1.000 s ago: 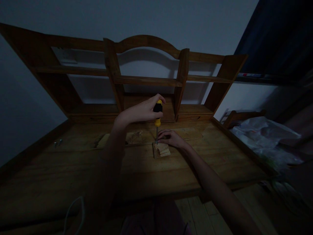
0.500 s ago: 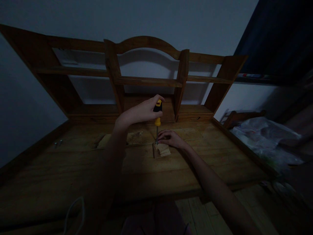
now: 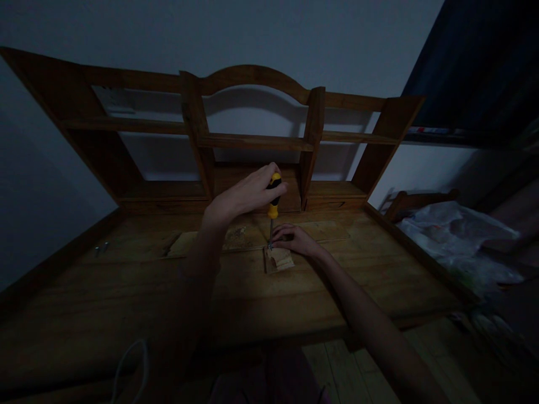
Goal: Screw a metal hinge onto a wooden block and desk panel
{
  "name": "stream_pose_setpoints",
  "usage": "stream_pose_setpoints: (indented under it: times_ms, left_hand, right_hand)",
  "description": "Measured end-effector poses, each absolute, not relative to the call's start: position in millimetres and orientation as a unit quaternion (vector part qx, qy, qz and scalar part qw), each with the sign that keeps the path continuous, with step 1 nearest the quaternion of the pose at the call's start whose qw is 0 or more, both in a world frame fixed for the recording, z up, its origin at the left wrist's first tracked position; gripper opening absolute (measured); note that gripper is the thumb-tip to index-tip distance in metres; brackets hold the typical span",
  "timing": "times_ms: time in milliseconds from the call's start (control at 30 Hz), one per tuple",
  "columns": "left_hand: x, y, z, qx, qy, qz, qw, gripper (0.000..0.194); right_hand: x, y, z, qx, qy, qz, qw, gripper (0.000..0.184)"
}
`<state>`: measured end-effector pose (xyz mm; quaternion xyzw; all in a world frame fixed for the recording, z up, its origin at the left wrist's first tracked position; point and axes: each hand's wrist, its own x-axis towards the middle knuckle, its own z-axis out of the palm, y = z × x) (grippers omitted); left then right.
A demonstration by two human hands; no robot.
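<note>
My left hand (image 3: 252, 193) is wrapped round the yellow and black handle of a screwdriver (image 3: 273, 210). The shaft points down, nearly upright, its tip meeting a small metal piece at the back edge of a broken wooden block (image 3: 280, 259). Beside that tip is my right hand (image 3: 297, 240), thumb and fingers pinched together low over the desk. What they grip is too small and dark to make out. The block lies on the wooden desk (image 3: 252, 297), its top splintered and pale.
Behind the hands runs a long wooden strip with a damaged, rough patch (image 3: 236, 238). Two small screws (image 3: 101, 247) lie at the left. A wooden shelf unit (image 3: 255, 141) stands along the back. White cable (image 3: 145, 359) loops at the front left; plastic bags (image 3: 455, 230) sit off to the right.
My left hand has shifted slightly right and turned with the screwdriver, whose handle now leans a little more to the right. My right hand and the block stay practically in place.
</note>
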<state>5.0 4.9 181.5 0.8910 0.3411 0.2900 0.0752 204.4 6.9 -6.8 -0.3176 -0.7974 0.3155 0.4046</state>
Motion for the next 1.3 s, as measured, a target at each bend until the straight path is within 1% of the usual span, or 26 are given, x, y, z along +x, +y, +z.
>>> stream_pose_setpoints:
  times_ms: [100, 233, 333, 467, 567, 633, 800, 933, 1000, 1100, 1233, 1300]
  left_hand:
    - [2.3, 4.9, 184.1, 0.897, 0.335, 0.263, 0.121, 0.024]
    - [-2.6, 9.4, 183.3, 0.920, 0.263, 0.248, 0.150, 0.031]
    - [-2.2, 9.0, 182.6, 0.924, 0.260, 0.258, 0.109, 0.033]
    - [3.6, 1.5, 182.8, 0.893, 0.349, 0.284, -0.004, 0.043]
    - [7.8, -3.0, 182.5, 0.872, 0.396, 0.287, -0.036, 0.045]
    - [9.4, -3.4, 182.3, 0.878, 0.387, 0.283, -0.017, 0.041]
    - [9.6, -0.7, 184.2, 0.903, 0.323, 0.278, 0.060, 0.026]
    - [4.6, -1.8, 188.5, 0.915, 0.285, 0.258, 0.122, 0.025]
    - [1.5, -2.6, 189.9, 0.920, 0.273, 0.248, 0.133, 0.025]
    - [0.1, -3.4, 188.9, 0.916, 0.303, 0.250, 0.087, 0.030]
    - [8.1, -5.8, 183.4, 0.865, 0.414, 0.279, -0.047, 0.044]
    - [13.3, -7.4, 181.3, 0.837, 0.458, 0.287, -0.091, 0.049]
  right_hand:
    - [205.1, 7.3, -7.8, -0.319, -0.796, 0.315, 0.407, 0.020]
    - [204.3, 6.5, -6.8, -0.319, -0.793, 0.315, 0.412, 0.019]
    - [203.4, 6.6, -6.7, -0.324, -0.792, 0.315, 0.411, 0.019]
    - [203.8, 7.8, -8.2, -0.331, -0.793, 0.311, 0.407, 0.019]
    - [204.9, 8.5, -9.3, -0.330, -0.794, 0.312, 0.405, 0.020]
    - [205.1, 8.8, -9.8, -0.324, -0.795, 0.315, 0.406, 0.020]
    - [205.2, 9.8, -10.9, -0.327, -0.794, 0.308, 0.410, 0.019]
    - [205.7, 10.5, -11.3, -0.316, -0.799, 0.308, 0.408, 0.018]
    - [205.5, 10.2, -10.8, -0.314, -0.798, 0.308, 0.412, 0.018]
    - [204.6, 8.7, -8.7, -0.311, -0.795, 0.313, 0.416, 0.018]
    - [203.4, 6.4, -5.6, -0.316, -0.793, 0.319, 0.410, 0.019]
    - [203.3, 5.7, -4.8, -0.321, -0.793, 0.320, 0.408, 0.020]
